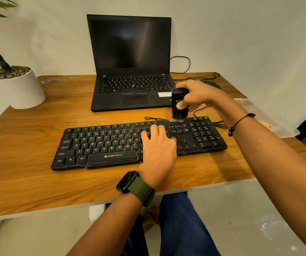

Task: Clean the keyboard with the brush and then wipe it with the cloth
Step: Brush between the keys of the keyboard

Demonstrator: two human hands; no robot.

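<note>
The brushing part looks to be under way. The right hand [197, 93], right of centre in the frame, has its fingers and thumb curled round a dark, upright brush [179, 104], whose pale bristles touch the top edge of the keyboard [111, 145] near the function-key row; the hand and brush are blurred. The left hand [157, 145] lies flat on the keys at centre frame, fingers straight, pressing the keyboard down and gripping nothing. The keyboard sits across the middle of the counter [28, 172], its cable leading off to the right. How much of it has been brushed cannot be told; the keys at the left show pale dust, so much brushing probably remains. The wiping is not yet begun, and no cloth can be made out for sure; a pale, flat thing [270, 117] at the right edge of the counter is too unclear to name.

The counter is warm brown wood with a light edge. An open laptop [130, 71], screen dark, stands behind the keyboard. A plant in a white pot [22, 89] is at the upper left. Behind is a plain pale wall; the floor below is light.
</note>
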